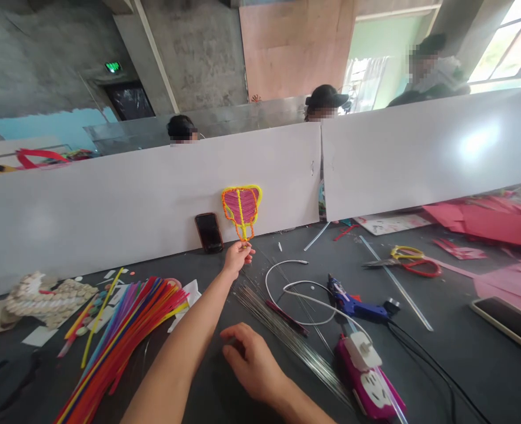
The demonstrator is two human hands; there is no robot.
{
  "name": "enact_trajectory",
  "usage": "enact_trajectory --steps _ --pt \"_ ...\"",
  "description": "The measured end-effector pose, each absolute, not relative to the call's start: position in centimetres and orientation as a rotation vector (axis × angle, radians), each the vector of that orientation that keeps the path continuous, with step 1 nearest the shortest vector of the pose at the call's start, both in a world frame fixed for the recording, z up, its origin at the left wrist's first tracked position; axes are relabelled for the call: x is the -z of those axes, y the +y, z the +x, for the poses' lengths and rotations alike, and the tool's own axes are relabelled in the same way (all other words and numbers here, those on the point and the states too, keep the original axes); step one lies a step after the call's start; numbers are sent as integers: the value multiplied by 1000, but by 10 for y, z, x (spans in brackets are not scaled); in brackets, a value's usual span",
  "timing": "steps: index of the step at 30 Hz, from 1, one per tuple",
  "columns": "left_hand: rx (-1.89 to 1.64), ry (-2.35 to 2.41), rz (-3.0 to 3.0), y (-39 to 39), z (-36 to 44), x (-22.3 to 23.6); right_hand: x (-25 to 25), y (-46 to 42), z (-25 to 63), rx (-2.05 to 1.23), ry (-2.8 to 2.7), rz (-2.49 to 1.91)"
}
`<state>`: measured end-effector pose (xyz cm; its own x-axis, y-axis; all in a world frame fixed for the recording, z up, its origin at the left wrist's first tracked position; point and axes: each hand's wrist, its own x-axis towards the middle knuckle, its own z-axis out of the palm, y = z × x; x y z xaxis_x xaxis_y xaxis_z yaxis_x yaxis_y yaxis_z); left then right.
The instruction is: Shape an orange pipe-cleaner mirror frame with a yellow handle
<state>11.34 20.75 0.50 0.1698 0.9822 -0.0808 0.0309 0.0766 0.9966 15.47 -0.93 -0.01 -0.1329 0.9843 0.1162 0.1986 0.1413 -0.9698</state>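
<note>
Fan-shaped piece: yellow and orange outline, pink wound fill; held upright before the white panel, stem down. From left: bundle of colored fuzzy stems on dark table; dark phone leaning at the panel, just beside the piece. Left hand: thumb and fingers pinching the stem's lower end. Right hand: grip empty, fingers loosely curled, thumb spread from index, near the thin metal wires. Further right: white cable, looped; purple power strip with white plug on it; blue glue gun; scissors, one handle yellow, one red; pink paper; light-edged phone at far right.
</note>
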Motion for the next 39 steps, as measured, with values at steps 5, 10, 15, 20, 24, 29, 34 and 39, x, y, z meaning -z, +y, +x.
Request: enact_trajectory --steps 5,10,15,20,24,29,34,39 --pt "-976 1038 1216 171 98 -26 8 0 164 -939 -1303 -1210" --pt "-892 921 1171 116 76 -46 14 8 170 -949 -1075 -1178" --pt "-867 870 1125 65 51 -50 7 2 170 -1066 -1137 -1076" --pt "-911 910 1130 35 29 -44 4 -9 159 -1269 -1254 -964" --pt "-945 935 1164 22 15 -46 0 -18 150 -1344 -1244 -1002" --pt "-1070 933 1061 12 7 -54 -7 -29 143 -1289 -1295 -1071" --pt "-1131 1006 1067 4 9 -58 -2 -38 144 -1207 -1376 -1156" --pt "-1093 1018 1121 -2 18 -49 3 -36 155 -1238 -1484 -1161"
